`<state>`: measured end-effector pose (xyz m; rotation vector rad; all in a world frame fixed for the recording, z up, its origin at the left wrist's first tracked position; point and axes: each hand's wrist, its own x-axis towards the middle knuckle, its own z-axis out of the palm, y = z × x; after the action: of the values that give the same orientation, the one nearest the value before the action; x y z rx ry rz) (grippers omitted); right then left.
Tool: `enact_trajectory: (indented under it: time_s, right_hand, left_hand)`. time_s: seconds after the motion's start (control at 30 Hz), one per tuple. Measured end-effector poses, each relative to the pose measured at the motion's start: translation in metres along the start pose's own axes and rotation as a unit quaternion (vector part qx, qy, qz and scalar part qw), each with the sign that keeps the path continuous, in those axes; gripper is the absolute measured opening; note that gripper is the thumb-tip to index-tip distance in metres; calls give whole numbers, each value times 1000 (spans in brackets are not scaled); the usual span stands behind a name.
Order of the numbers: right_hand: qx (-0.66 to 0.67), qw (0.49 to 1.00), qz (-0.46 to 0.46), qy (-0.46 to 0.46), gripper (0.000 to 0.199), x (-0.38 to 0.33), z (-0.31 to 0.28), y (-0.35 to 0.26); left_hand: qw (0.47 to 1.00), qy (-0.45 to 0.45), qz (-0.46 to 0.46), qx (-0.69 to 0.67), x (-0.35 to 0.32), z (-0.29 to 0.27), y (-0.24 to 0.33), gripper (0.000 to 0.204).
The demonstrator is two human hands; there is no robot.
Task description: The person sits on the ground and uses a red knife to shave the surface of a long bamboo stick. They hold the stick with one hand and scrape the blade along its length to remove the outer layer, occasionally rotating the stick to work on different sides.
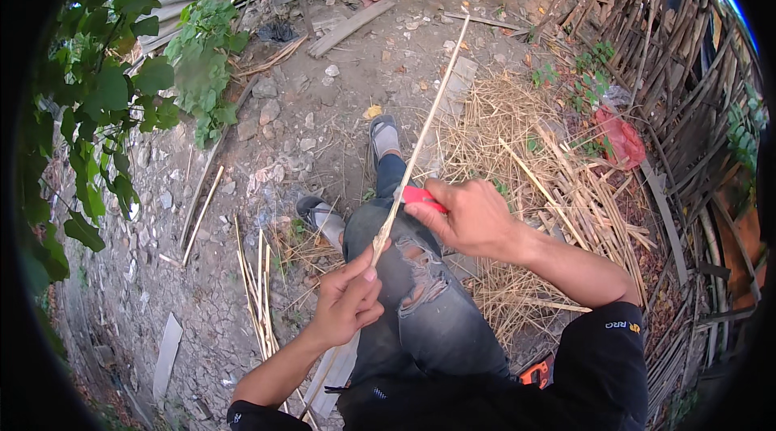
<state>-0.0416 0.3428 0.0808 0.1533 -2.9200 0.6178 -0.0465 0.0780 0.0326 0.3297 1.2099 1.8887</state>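
My left hand (pixel 347 302) is closed around the lower part of a long, pale, bamboo-like stick (pixel 428 126). The stick slants up and away from me to the right, passing over my legs. Ragged, peeled fibres (pixel 386 229) show on it just above my left fingers. Farther up, my right hand (pixel 475 217) grips a red utility knife (pixel 424 198), its front end against the stick. The blade cannot be made out.
Straw-like shavings (pixel 493 128) and split strips (pixel 610 241) lie to my right, with an orange-handled tool (pixel 535 373) by my hip. Thin sticks (pixel 263 294) lie to my left. A plank (pixel 352 29) rests ahead. Leafy vines (pixel 105 92) hang left; a stick fence (pixel 687 84) stands right.
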Motion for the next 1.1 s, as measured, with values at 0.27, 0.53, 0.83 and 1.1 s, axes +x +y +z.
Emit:
enact_trajectory:
  time_s: [0.27,0.53,0.83,1.1]
  right_hand:
    - [31,918,292,267,75,44,-70,217]
    - [37,891,283,354,70,1,-108,277]
    - [116,989,59,66,44,-15,-42,55]
    - [107,993,-26,-31,42,-25,-8,-1]
  left_hand:
    - [993,-50,-104,40,-69,-50,-35,49]
    - [993,-31,-32,113,-73,-61,-22,49]
    - [991,33,59,118,-2,-20,-3,50]
    - [988,18,93,120,19,2,-6,49]
